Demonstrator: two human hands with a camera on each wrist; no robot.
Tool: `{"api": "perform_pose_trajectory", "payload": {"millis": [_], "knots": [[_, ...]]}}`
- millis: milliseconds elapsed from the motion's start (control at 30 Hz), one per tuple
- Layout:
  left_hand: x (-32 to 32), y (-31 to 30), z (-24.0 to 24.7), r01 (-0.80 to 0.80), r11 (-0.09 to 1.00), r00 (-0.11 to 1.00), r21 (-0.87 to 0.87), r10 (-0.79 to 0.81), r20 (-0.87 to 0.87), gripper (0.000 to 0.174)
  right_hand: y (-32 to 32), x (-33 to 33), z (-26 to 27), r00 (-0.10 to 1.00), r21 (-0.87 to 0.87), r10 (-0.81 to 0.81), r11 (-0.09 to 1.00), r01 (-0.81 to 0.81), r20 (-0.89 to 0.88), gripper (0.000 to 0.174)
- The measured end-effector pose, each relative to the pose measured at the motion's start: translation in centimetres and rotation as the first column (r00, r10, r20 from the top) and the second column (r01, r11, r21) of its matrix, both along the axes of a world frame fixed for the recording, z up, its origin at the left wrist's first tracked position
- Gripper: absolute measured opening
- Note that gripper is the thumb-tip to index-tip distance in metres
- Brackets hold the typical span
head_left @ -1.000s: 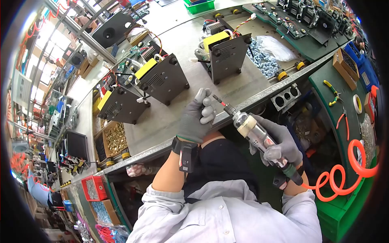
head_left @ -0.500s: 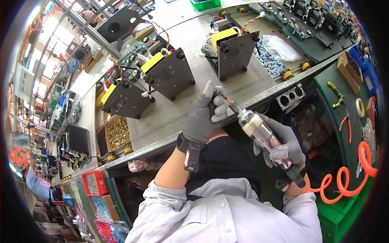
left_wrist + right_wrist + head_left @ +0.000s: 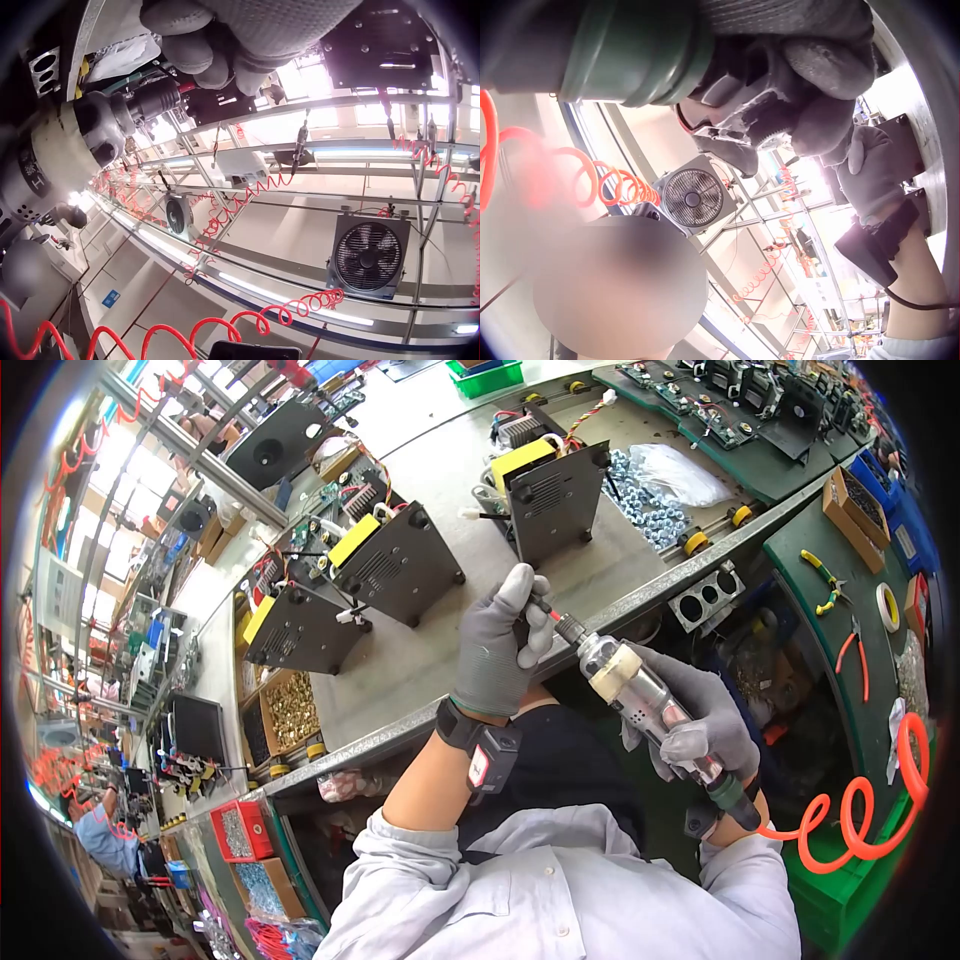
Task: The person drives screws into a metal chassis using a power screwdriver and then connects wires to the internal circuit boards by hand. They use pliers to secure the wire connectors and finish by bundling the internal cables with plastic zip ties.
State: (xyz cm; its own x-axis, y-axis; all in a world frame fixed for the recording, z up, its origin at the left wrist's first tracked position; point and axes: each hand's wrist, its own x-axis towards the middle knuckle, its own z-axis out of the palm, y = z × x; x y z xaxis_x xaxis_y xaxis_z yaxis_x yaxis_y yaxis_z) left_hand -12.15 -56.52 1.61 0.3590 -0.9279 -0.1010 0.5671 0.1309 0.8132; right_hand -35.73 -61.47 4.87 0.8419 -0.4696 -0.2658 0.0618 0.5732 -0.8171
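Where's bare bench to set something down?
Bench top lies bare from the left black panel and middle panel to the front rail, and between middle panel and right panel. Crowded: the far green mat, with its circuit boards.

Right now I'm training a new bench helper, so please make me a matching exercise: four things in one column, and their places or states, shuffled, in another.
Things
1. Orange coiled hose
2. Powered driver
3. Brass-coloured pieces
4. Yellow-and-green-handled pliers

Places or states
A. Heaped in a box at the bench's left front
B. Lying on the dark green mat
C. Joined to the rear end of the tool in use
D. Gripped in the gloved right hand

Right pairs: 1-C, 2-D, 3-A, 4-B
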Motion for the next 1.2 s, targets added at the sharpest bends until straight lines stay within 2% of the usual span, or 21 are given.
{"api": "perform_pose_trajectory", "payload": {"millis": [67,167,200,233,300,333,367,400,433,500,533,567,600,700,833,900,1033,1100,1133,1200], "knots": [[-0.2,-0.4,0.7,-0.013,0.999,0.997,0.047,0.010,0.073,0.034,-0.1,0.1,0.7,0.997,-0.143,-0.053,0.989,0.045,-0.055,0.100],[-0.9,-1.1,1.8,-0.075,0.988,0.976,0.132,0.046,0.212,0.036,-0.9,-0.1,0.1,0.998,-0.191,-0.052,0.981,0.044,-0.036,0.099],[-0.9,-1.5,2.1,-0.122,0.979,0.957,0.165,0.072,0.281,0.036,-1.1,0.2,-0.5,0.995,-0.191,-0.101,0.976,0.102,0.015,0.095],[-0.6,-1.7,2.4,-0.121,0.978,0.957,0.169,0.070,0.280,0.036,-1.7,0.2,0.2,0.996,-0.189,-0.084,0.978,0.088,0.033,0.090],[0.9,-2.7,3.5,-0.217,0.976,0.815,0.013,0.174,0.553,0.042,-2.6,1.2,-0.8,0.976,-0.249,-0.206,0.944,0.215,0.065,0.087],[1.2,-3.4,4.3,-0.218,0.976,0.815,0.012,0.175,0.553,0.042,-3.2,1.4,-1.0,0.969,-0.263,-0.234,0.933,0.246,0.076,0.086],[1.5,-4.3,5.3,-0.323,0.936,0.613,-0.138,0.318,0.723,0.044,-3.6,1.8,-1.0,0.968,-0.273,-0.242,0.928,0.251,0.068,0.085],[2.0,-5.2,6.1,-0.380,0.873,0.358,-0.307,0.444,0.821,0.046,-4.0,2.0,-1.2,0.964,-0.265,-0.248,0.927,0.265,0.096,0.085],[2.8,-6.2,6.8,-0.384,0.871,0.355,-0.307,0.447,0.821,0.046,-4.4,2.2,-1.5,0.960,-0.254,-0.252,0.927,0.276,0.122,0.084],[4.4,-8.2,7.9,-0.382,0.856,-0.126,-0.348,0.325,0.937,0.050,-4.9,2.6,-1.7,0.960,-0.261,-0.255,0.924,0.278,0.119,0.084],[4.5,-9.0,8.9,-0.384,0.855,-0.126,-0.347,0.324,0.938,0.050,-5.0,2.7,-1.7,0.958,-0.265,-0.263,0.921,0.285,0.115,0.084],[4.6,-9.7,9.9,-0.406,0.903,-0.187,-0.143,0.071,0.980,0.051,-5.1,2.8,-1.7,0.959,-0.266,-0.260,0.922,0.283,0.116,0.084],[4.8,-10.2,10.6,-0.439,0.896,-0.239,0.064,-0.185,0.953,0.052,-5.1,2.8,-1.6,0.960,-0.263,-0.252,0.924,0.276,0.123,0.083],[5.7,-11.4,9.8,-0.414,0.906,-0.305,0.091,-0.232,0.924,0.057,-5.5,3.1,-1.7,0.962,-0.253,-0.245,0.929,0.268,0.122,0.081],[6.1,-11.6,9.5,-0.375,0.923,-0.255,0.086,-0.192,0.948,0.056,-5.3,3.2,-0.9,0.970,-0.255,-0.229,0.936,0.243,0.086,0.080],[5.9,-11.2,10.2,-0.344,0.926,-0.252,0.153,-0.249,0.935,0.054,-5.4,3.5,-1.2,0.967,-0.233,-0.238,0.939,0.252,0.088,0.080],[5.9,-11.4,10.0,-0.345,0.930,-0.259,0.127,-0.225,0.939,0.053,-5.8,3.4,-1.0,0.966,-0.252,-0.239,0.933,0.257,0.099,0.083],[5.5,-11.0,9.7,-0.412,0.911,-0.316,0.011,-0.154,0.936,0.050,-5.9,3.2,-0.9,0.971,-0.258,-0.214,0.937,0.235,0.108,0.081],[5.0,-10.3,9.5,-0.411,0.912,-0.315,0.008,-0.151,0.937,0.050,-6.0,3.0,-0.8,0.975,-0.263,-0.188,0.941,0.213,0.118,0.079],[3.4,-7.5,8.8,-0.383,0.910,0.060,-0.159,0.196,0.979,0.044,-5.8,2.6,-1.0,0.973,-0.250,-0.205,0.941,0.226,0.106,0.080]]}}
